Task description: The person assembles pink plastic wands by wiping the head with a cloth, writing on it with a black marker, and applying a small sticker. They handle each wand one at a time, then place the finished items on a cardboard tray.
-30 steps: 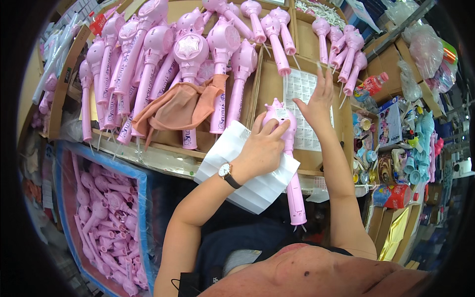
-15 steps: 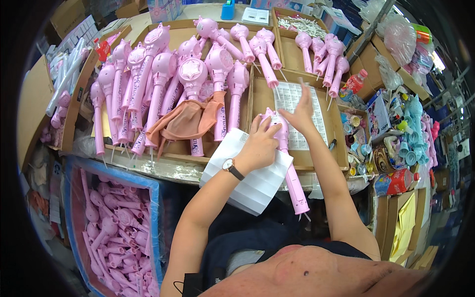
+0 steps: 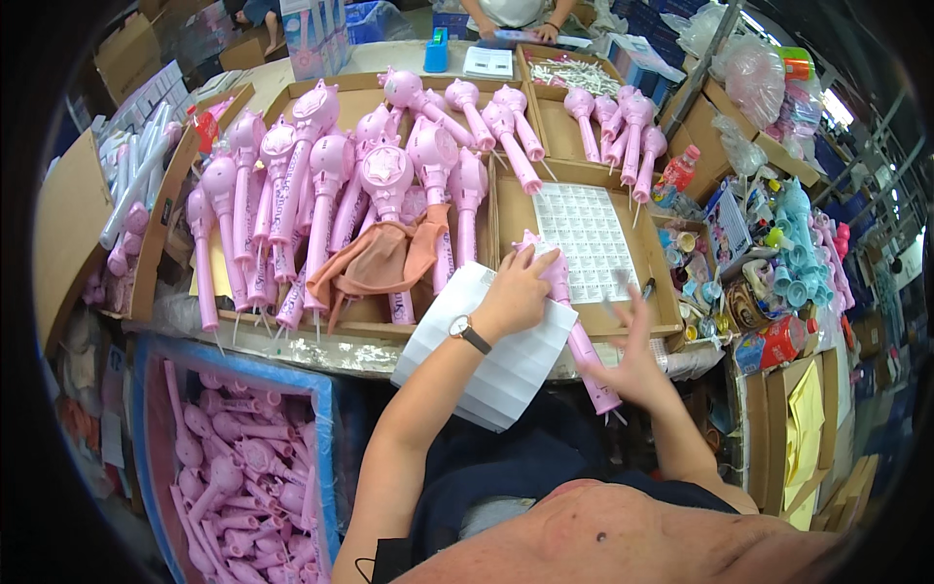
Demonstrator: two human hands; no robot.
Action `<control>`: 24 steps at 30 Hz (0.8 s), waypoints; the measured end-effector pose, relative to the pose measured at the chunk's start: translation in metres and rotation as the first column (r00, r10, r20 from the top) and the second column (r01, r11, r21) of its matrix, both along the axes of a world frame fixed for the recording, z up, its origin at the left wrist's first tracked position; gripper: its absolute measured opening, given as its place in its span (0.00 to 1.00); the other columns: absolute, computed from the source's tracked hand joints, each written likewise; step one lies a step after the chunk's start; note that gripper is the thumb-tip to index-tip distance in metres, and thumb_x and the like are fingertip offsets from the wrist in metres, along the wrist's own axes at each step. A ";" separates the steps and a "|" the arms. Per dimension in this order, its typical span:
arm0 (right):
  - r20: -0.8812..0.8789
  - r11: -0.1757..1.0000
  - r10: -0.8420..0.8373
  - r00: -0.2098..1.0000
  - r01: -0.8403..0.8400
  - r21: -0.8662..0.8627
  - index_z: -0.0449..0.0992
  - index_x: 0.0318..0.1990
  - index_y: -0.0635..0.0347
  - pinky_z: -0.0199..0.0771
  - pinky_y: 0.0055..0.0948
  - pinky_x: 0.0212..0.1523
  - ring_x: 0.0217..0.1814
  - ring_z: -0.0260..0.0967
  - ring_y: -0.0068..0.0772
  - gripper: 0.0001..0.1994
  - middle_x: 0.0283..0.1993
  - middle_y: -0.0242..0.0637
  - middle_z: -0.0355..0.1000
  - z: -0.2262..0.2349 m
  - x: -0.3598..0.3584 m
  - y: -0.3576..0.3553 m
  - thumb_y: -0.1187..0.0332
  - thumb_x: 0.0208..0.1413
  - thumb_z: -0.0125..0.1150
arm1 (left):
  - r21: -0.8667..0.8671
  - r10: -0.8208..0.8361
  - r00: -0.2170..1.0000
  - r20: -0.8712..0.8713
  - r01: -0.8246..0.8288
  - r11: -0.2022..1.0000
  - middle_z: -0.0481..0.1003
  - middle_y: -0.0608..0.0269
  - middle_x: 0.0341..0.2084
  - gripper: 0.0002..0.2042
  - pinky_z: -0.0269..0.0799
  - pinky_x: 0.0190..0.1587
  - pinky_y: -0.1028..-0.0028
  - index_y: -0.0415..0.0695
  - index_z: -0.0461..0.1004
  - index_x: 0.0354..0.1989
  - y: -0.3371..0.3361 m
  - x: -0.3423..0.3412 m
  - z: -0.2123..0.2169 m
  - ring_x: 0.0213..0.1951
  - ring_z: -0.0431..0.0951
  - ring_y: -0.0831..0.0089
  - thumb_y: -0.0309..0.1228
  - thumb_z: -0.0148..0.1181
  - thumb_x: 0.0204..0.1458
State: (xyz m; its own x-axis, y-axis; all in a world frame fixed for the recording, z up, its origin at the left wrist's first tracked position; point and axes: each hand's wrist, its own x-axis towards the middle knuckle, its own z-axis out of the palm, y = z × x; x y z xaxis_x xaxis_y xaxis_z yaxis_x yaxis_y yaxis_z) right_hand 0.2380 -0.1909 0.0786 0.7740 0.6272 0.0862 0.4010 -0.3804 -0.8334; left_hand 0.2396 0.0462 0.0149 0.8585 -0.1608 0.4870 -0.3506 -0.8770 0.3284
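My left hand [image 3: 516,295] is closed round the head of a pink toy wand [image 3: 584,355], whose handle slants down toward me with thin wires at its end. A folded white paper sheet [image 3: 457,365] lies beneath my left wrist, partly behind the wand. My right hand [image 3: 637,360] is beside the handle, fingers spread and blurred; a greyish blur shows by a fingertip, too unclear to name. Beyond both hands, a white sheet of small printed labels [image 3: 587,229] lies in a cardboard tray [image 3: 516,200].
Several finished-looking pink wands [image 3: 386,175] stand in a box at left, an orange cloth [image 3: 379,258] among them. A blue-edged bin [image 3: 326,428] holds more wand parts. White sticks [image 3: 574,73], bottles [image 3: 674,175] and toy parts [image 3: 803,258] are at right. Another person's hands [image 3: 545,31] show at the back.
My right hand has come down from above the label sheet to beside the wand's handle. My left hand keeps its hold on the wand. The view has tilted up slightly.
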 end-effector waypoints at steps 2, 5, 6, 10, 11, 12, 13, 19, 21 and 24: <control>0.262 0.992 0.013 0.965 0.022 -0.128 0.35 0.70 0.59 0.64 0.44 0.62 0.69 0.50 0.51 0.55 0.72 0.53 0.32 -0.011 -0.025 0.001 0.73 0.39 0.72 | 0.076 0.026 0.999 -0.023 -0.024 0.997 0.67 0.51 0.56 0.07 0.56 0.61 0.52 0.36 0.78 0.24 -0.002 -0.004 0.007 0.61 0.60 0.45 0.24 0.54 0.40; 0.294 0.993 0.027 0.955 0.008 -0.115 0.36 0.69 0.59 0.68 0.41 0.59 0.66 0.56 0.52 0.52 0.72 0.54 0.29 -0.026 -0.031 0.004 0.78 0.38 0.66 | -0.027 0.138 0.972 0.191 -0.135 0.990 0.71 0.48 0.48 0.06 0.58 0.60 0.52 0.36 0.75 0.26 0.007 -0.022 0.027 0.55 0.66 0.48 0.24 0.53 0.42; 0.198 0.997 0.013 0.980 0.002 -0.073 0.37 0.69 0.58 0.69 0.41 0.58 0.65 0.57 0.52 0.51 0.72 0.55 0.29 -0.029 -0.029 0.004 0.80 0.39 0.64 | -0.076 0.196 0.971 0.134 -0.187 0.979 0.71 0.48 0.44 0.05 0.58 0.59 0.52 0.37 0.74 0.26 0.014 -0.034 0.035 0.51 0.68 0.49 0.24 0.52 0.42; 0.396 0.994 0.041 0.917 0.004 -0.112 0.38 0.69 0.58 0.71 0.40 0.56 0.60 0.64 0.48 0.49 0.73 0.55 0.26 -0.024 -0.022 -0.011 0.84 0.37 0.56 | -0.275 0.386 0.909 0.156 -0.335 0.901 0.68 0.51 0.24 0.01 0.61 0.56 0.52 0.39 0.68 0.25 0.054 -0.116 0.062 0.33 0.70 0.51 0.21 0.49 0.43; 0.448 0.995 0.049 0.892 -0.003 -0.103 0.39 0.69 0.58 0.71 0.40 0.55 0.59 0.64 0.47 0.49 0.73 0.55 0.26 -0.020 -0.020 -0.014 0.85 0.37 0.56 | -0.278 0.421 0.895 0.145 -0.372 0.886 0.67 0.51 0.24 0.02 0.62 0.55 0.52 0.39 0.67 0.25 0.061 -0.139 0.065 0.33 0.69 0.51 0.20 0.49 0.43; 0.415 1.000 -0.009 0.910 0.012 -0.005 0.39 0.70 0.58 0.72 0.39 0.54 0.59 0.64 0.47 0.49 0.73 0.55 0.25 -0.015 -0.017 -0.017 0.85 0.36 0.55 | -0.285 0.467 0.873 0.142 -0.416 0.864 0.67 0.51 0.23 0.02 0.63 0.55 0.53 0.39 0.67 0.24 0.064 -0.161 0.068 0.32 0.69 0.51 0.19 0.48 0.43; 0.455 0.999 -0.032 0.890 0.021 0.029 0.39 0.70 0.58 0.72 0.39 0.54 0.60 0.64 0.46 0.49 0.73 0.55 0.25 -0.010 -0.008 -0.016 0.85 0.36 0.55 | -0.304 0.495 0.858 0.141 -0.438 0.846 0.66 0.52 0.22 0.02 0.63 0.55 0.53 0.38 0.66 0.24 0.066 -0.179 0.069 0.32 0.69 0.51 0.19 0.47 0.43; 0.712 0.991 -0.124 0.692 0.045 0.128 0.43 0.70 0.59 0.66 0.40 0.62 0.70 0.48 0.53 0.49 0.73 0.57 0.28 0.028 0.154 0.053 0.83 0.36 0.58 | -0.277 0.623 0.781 0.044 -0.590 0.759 0.67 0.55 0.28 0.06 0.57 0.58 0.52 0.39 0.69 0.30 0.043 -0.223 0.067 0.37 0.68 0.54 0.19 0.49 0.41; 0.753 0.985 -0.168 0.636 0.136 0.104 0.43 0.70 0.59 0.59 0.42 0.66 0.73 0.42 0.58 0.49 0.72 0.59 0.30 0.021 0.224 0.104 0.83 0.35 0.59 | -0.237 0.670 0.743 -0.008 -0.652 0.720 0.68 0.55 0.31 0.09 0.53 0.61 0.52 0.39 0.71 0.36 0.034 -0.227 0.068 0.41 0.68 0.55 0.20 0.49 0.45; 0.669 0.970 -0.182 0.721 0.242 0.002 0.44 0.69 0.60 0.49 0.44 0.70 0.74 0.35 0.61 0.49 0.72 0.62 0.31 -0.009 0.312 0.159 0.82 0.35 0.61 | -0.200 0.774 0.630 -0.064 -0.768 0.609 0.68 0.55 0.31 0.08 0.53 0.61 0.53 0.40 0.71 0.38 0.023 -0.240 0.068 0.41 0.68 0.56 0.20 0.49 0.50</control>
